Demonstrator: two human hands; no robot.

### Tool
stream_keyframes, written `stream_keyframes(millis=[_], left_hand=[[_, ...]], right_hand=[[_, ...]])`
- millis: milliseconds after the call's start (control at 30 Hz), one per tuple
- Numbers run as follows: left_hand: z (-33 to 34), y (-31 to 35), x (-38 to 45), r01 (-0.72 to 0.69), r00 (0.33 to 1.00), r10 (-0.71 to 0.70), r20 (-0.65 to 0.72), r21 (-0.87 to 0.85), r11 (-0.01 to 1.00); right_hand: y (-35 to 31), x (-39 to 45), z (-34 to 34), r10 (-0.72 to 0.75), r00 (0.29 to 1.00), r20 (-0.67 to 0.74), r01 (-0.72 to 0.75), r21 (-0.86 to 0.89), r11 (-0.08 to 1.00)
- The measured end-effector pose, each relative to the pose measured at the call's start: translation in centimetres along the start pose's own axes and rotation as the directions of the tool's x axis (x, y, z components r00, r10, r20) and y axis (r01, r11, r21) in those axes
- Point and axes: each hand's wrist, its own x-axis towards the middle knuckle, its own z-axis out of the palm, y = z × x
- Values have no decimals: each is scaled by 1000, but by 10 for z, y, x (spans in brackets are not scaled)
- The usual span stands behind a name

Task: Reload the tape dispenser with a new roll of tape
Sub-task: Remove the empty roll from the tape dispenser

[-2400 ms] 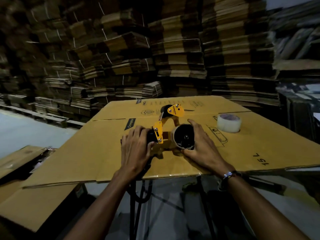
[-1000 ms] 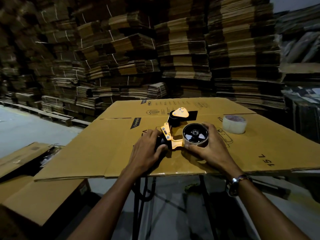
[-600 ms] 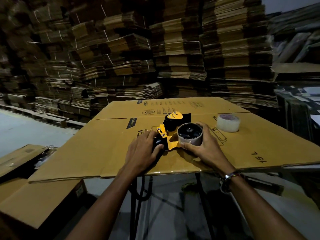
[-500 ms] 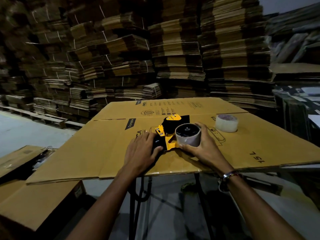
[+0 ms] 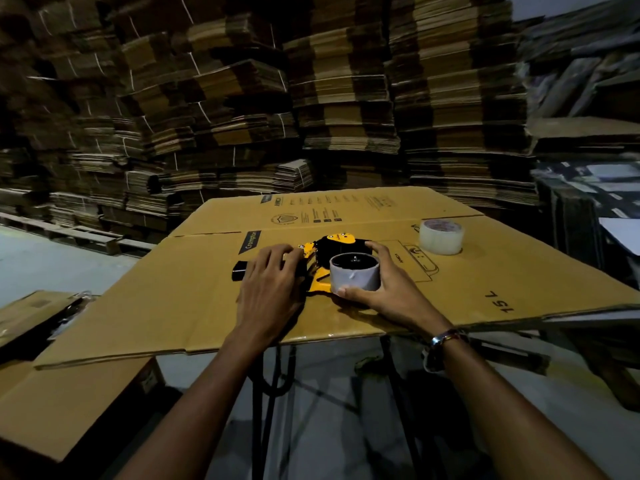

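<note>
A yellow and black tape dispenser [image 5: 329, 249] lies flat on a flattened cardboard sheet [image 5: 485, 271]. On its hub sits a used-up grey roll core [image 5: 355, 277], standing on end. My right hand [image 5: 384, 292] wraps around that core, thumb at the front and fingers at the back. My left hand [image 5: 270, 285] presses down on the dispenser's black handle [image 5: 239, 270], whose end sticks out to the left. A fresh clear tape roll [image 5: 441, 236] stands apart on the cardboard at the back right.
The cardboard sheet rests on a thin metal stand [image 5: 273, 375] and overhangs it all around. A brown carton [image 5: 69, 393] sits low at the left. Tall stacks of flattened boxes [image 5: 311, 98] fill the background. Dark shelving [image 5: 588, 220] is at the right.
The dispenser has been laid flat from its tilted pose. The grey core now stands higher above the frame in my right hand. My left hand has slid over the handle.
</note>
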Motion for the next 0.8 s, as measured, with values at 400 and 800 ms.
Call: stream_keyframes(millis=[400,800], left_hand=[[-1,6,-2,-219,965,241,107,-182,959],[5,4,-1,-193,958,229,171,-207,959]], right_hand=[[2,2,-3,16,1000,3,-16,199,980],[0,-1,-5,9,999,36,-18,264,964]])
